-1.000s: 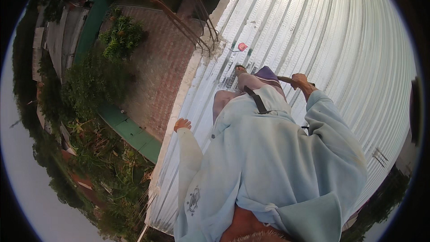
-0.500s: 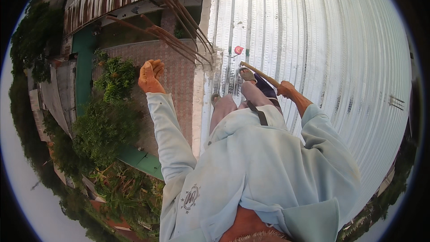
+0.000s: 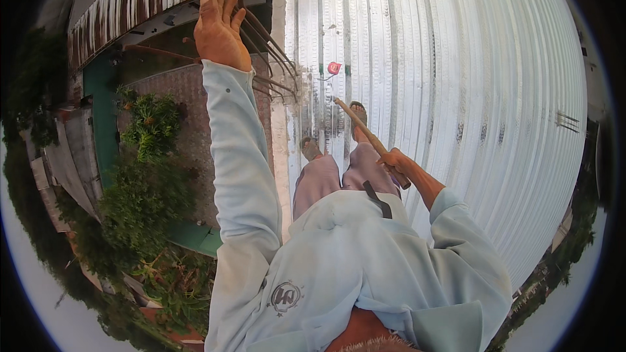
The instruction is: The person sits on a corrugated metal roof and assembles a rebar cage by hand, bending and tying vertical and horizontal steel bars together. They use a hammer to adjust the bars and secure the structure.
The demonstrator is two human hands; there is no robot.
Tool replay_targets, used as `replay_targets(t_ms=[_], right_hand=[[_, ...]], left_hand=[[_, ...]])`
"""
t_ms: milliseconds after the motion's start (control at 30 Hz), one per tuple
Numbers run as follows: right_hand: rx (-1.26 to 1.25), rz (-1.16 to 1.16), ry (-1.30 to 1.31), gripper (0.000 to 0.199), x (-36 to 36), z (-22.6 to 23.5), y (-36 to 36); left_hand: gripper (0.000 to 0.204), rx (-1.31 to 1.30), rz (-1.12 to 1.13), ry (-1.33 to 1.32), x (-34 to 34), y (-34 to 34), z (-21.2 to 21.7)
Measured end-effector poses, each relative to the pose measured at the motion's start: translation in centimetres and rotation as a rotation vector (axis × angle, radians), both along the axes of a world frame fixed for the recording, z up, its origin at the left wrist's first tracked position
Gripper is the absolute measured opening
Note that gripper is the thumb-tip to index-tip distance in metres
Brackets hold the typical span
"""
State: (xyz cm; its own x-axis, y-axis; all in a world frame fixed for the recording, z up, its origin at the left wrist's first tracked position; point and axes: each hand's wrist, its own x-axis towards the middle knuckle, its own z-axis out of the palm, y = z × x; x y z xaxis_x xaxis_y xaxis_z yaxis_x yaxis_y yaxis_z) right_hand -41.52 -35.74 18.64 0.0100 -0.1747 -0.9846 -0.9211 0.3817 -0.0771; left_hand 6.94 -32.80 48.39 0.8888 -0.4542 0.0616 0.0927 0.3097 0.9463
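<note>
My left hand [image 3: 222, 34] is stretched far out at the upper left, palm showing and fingers apart, with nothing in it. Behind it are several rusty bent reinforcing bars [image 3: 266, 42] that rise from the concrete edge; whether a finger touches one I cannot tell. My right hand [image 3: 398, 160] is closed around a wooden stick [image 3: 365, 132] near its lower end. The stick slants up and left across one foot. A small red case, like a tape measure [image 3: 334, 68], lies on the metal sheet ahead of my feet.
I stand on ribbed metal roofing [image 3: 469, 91] beside a concrete ledge [image 3: 279, 143]. Left of the ledge the drop goes down to a paved yard [image 3: 195, 117] with a green bush [image 3: 153, 127]. A rusty corrugated roof [image 3: 143, 6] is at the upper left. Short bars [image 3: 567, 122] stick up at the right.
My left hand has reached farther forward and its curled fingers have spread. The stick in my right hand has swung back toward my body, its lower end now showing below the hand.
</note>
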Motion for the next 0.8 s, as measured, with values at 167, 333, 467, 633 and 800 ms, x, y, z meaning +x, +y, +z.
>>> replay_targets(t_ms=[167, 333, 467, 633, 800], right_hand=[[0.123, -0.118, -0.020, 0.026, -0.5, -1.5, -0.8], [0.110, 0.067, -0.019, 0.027, -1.5, -1.6, -4.2], [0.060, 0.130, 0.044, 0.035, -5.3, -3.7, -8.0], [-0.009, 0.097, 0.091, 0.028, -6.1, -2.1, -12.8], [-0.068, 0.042, 0.088, 0.023, -7.7, 0.4, -15.9]], left_hand=[[0.054, 0.204, 0.423, 0.034, 4.9, -5.2, -3.1], [0.035, 0.295, 0.629, -0.025, 11.2, -6.0, -7.7], [0.031, 0.289, 0.683, 0.062, 9.2, -6.8, -7.9], [0.040, 0.271, 0.544, -0.049, 8.9, -5.8, -8.8], [0.041, 0.258, 0.493, 0.023, 9.4, -5.4, -11.4]])
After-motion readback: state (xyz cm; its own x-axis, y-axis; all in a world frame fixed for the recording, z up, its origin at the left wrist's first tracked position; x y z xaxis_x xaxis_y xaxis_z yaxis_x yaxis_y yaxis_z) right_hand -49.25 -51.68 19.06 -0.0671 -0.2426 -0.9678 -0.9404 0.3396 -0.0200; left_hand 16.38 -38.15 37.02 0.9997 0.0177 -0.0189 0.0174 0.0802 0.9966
